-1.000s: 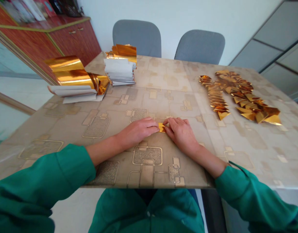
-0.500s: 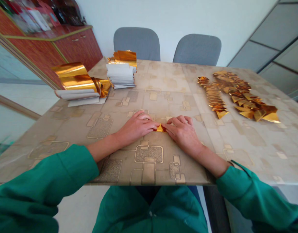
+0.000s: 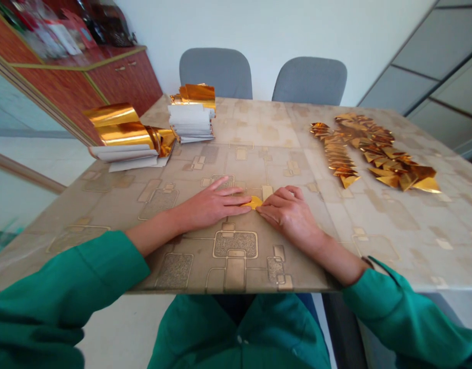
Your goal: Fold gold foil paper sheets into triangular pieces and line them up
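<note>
Gold foil takes centre stage here: a small folded piece of mirror-bright gold foil (image 3: 253, 203) lies on the beige patterned plastic-covered surface (image 3: 274, 154), right between the person's hands. The left hand (image 3: 213, 207) is out flat, fingers stretched and apart, tips against the piece. The right hand (image 3: 290, 218) comes in from the other side, fingers lightly curled, its fingertips at the lower edge; whether it's actually pinching, I can't tell. The hands are apart, with the foil between them. Compared with half a second ago, the left fingers have opened out from their curled, close-in pose, and more of the gold now shows.

Up the surface to the left, a curling bundle of white-backed gold foil sheets (image 3: 120, 133) sits beside a squared stack of white-backed foil strips (image 3: 190, 123). To the right run rows of folded gold foil triangles (image 3: 374, 148), overlapping like scales. Over on the red-brown wooden cabinet (image 3: 124, 77), the packets on top (image 3: 55, 38) are too blurred to read. Two grey upholstered chairs (image 3: 215, 72) (image 3: 309, 79) stand beyond the far edge.
</note>
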### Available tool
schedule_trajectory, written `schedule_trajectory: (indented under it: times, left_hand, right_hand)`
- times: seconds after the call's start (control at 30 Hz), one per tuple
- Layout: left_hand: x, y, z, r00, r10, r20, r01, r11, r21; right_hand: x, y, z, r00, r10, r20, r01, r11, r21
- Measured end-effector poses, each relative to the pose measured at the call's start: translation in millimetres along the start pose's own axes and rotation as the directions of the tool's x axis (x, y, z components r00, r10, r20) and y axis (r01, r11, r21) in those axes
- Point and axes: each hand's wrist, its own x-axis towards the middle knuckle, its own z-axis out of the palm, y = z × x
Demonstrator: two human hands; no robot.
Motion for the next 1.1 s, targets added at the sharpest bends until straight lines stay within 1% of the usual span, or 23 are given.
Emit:
schedule_trajectory:
  times: [0.1, 0.2, 0.33, 0.4, 0.53, 0.67, 0.73, 0.8, 0.9, 1.0, 1.1]
  left_hand:
    - [0, -1, -4.2, 1.000, -0.007, 0.006, 0.008, 1.000, -0.016]
    - [6, 1, -7.8, 1.000, -0.016, -0.010, 0.016, 1.000, -0.025]
    - [22, 9, -10.0, 0.996, -0.034, -0.082, 0.034, 0.999, 0.004]
    - [29, 13, -8.8, 0.992, -0.021, -0.121, 0.026, 0.999, 0.037]
    - [35, 20, -3.3, 0.979, -0.012, -0.204, 0.028, 0.997, 0.076]
    - [35, 25, -0.2, 0.951, -0.079, -0.299, 0.110, 0.990, 0.090]
    - [37, 27, -0.1, 0.932, -0.145, -0.332, 0.173, 0.983, 0.056]
    - [41, 29, -0.4, 0.919, -0.205, -0.336, 0.226, 0.974, 0.023]
    - [47, 29, -1.3, 0.904, -0.265, -0.334, 0.266, 0.963, -0.044]
    - [50, 26, -3.6, 0.886, -0.332, -0.325, 0.259, 0.934, -0.247]
    - [50, 21, -7.2, 0.889, -0.373, -0.265, 0.226, 0.862, -0.453]
  right_hand:
    - [-5, 2, -5, 1.000, 0.004, 0.016, -0.005, 1.000, 0.024]
    - [-5, 5, -5, 0.999, 0.009, 0.038, -0.012, 0.998, 0.065]
    - [0, 10, 2, 0.999, 0.036, 0.039, -0.040, 0.991, 0.126]
    - [2, 13, 6, 0.999, 0.043, 0.028, -0.047, 0.990, 0.136]
    - [3, 13, 10, 1.000, 0.016, -0.003, -0.016, 0.994, 0.107]
    - [5, 12, 8, 0.999, 0.018, -0.049, -0.018, 1.000, 0.012]
    - [6, 13, 6, 0.997, 0.031, -0.073, -0.031, 1.000, 0.004]
    - [7, 17, 5, 0.995, 0.040, -0.089, -0.037, 0.999, 0.032]
    - [7, 25, 4, 0.994, 0.029, -0.108, -0.012, 0.988, 0.155]
    - [7, 32, 3, 0.990, 0.036, -0.134, 0.014, 0.934, 0.358]
    - [5, 39, 3, 0.986, 0.070, -0.152, 0.015, 0.868, 0.496]
